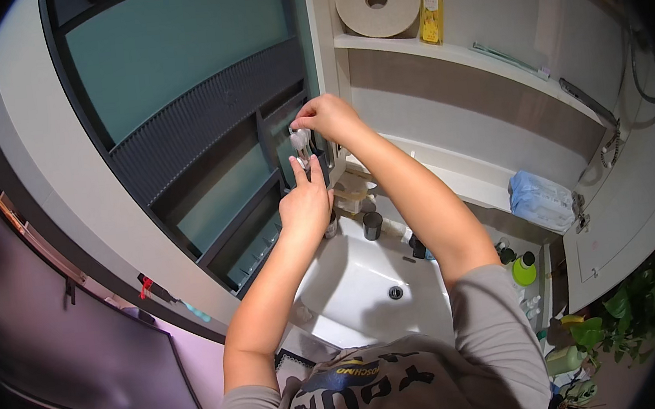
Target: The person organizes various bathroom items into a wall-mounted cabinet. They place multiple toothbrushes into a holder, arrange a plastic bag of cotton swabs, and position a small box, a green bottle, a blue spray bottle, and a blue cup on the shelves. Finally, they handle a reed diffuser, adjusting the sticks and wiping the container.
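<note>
Clear-capped toothbrushes (pixel 300 141) stand with their heads up by a dark grey holder (pixel 322 166) on the wall rack. From above, my right hand (pixel 331 118) pinches the top of one clear cap between thumb and fingertips. Just below, my left hand (pixel 303 201) reaches up with two fingers spread in a V around the toothbrush necks. Its palm side faces the holder, so whether it grips the holder or a handle is hidden. The dark grey storage rack (pixel 207 118) with ribbed front bars spans the greenish panel (pixel 169 36) to the left.
Below my arms is a white washbasin (pixel 348 297); a dark cup (pixel 373 225) stands on its rim. The white shelf (pixel 467 55) at right holds a paper roll (pixel 356 12) and a yellow bottle (pixel 431 11). A blue plastic pack (pixel 540 199) lies lower. An open cabinet door (pixel 625 223) juts out.
</note>
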The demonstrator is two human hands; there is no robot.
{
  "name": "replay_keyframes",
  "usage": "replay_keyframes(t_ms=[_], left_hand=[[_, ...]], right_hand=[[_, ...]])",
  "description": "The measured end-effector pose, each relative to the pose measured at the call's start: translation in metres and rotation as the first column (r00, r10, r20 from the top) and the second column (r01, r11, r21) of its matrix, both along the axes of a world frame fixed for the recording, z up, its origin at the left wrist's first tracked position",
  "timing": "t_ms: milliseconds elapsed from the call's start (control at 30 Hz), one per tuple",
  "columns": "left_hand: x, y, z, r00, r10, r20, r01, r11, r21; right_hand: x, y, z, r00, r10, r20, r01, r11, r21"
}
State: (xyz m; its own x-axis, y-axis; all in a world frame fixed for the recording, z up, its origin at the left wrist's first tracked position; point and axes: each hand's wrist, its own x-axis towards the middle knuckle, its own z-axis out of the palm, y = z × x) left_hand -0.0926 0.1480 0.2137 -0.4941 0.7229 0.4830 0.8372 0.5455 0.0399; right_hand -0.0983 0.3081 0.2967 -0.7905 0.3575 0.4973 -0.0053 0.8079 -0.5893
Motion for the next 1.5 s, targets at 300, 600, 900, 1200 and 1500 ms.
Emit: replay_keyframes(t_ms=[300, 600, 900, 1200, 1500], left_hand=[[-0.011, 0.015, -0.001, 0.997, 0.049, -0.059, -0.049, 0.999, 0.005], [-0.012, 0.017, 0.001, 0.996, 0.058, -0.065, -0.055, 0.998, 0.040], [-0.014, 0.018, 0.004, 0.997, 0.066, -0.049, -0.065, 0.998, 0.025], [-0.017, 0.022, 0.008, 0.995, 0.095, -0.021, -0.095, 0.996, -0.001], [-0.024, 0.032, 0.015, 0.998, 0.061, -0.031, -0.060, 0.997, 0.046]], right_hand=[[-0.017, 0.010, -0.004, 0.998, -0.034, 0.049, 0.040, 0.991, -0.131], [-0.031, 0.027, -0.010, 0.995, 0.103, -0.013, -0.098, 0.891, -0.442], [-0.023, 0.020, -0.013, 0.993, 0.120, 0.022, -0.112, 0.969, -0.221], [-0.012, 0.021, -0.009, 0.992, -0.118, 0.039, 0.120, 0.991, -0.061], [-0.002, 0.011, -0.027, 0.956, -0.093, -0.277, 0.077, 0.995, -0.069]])
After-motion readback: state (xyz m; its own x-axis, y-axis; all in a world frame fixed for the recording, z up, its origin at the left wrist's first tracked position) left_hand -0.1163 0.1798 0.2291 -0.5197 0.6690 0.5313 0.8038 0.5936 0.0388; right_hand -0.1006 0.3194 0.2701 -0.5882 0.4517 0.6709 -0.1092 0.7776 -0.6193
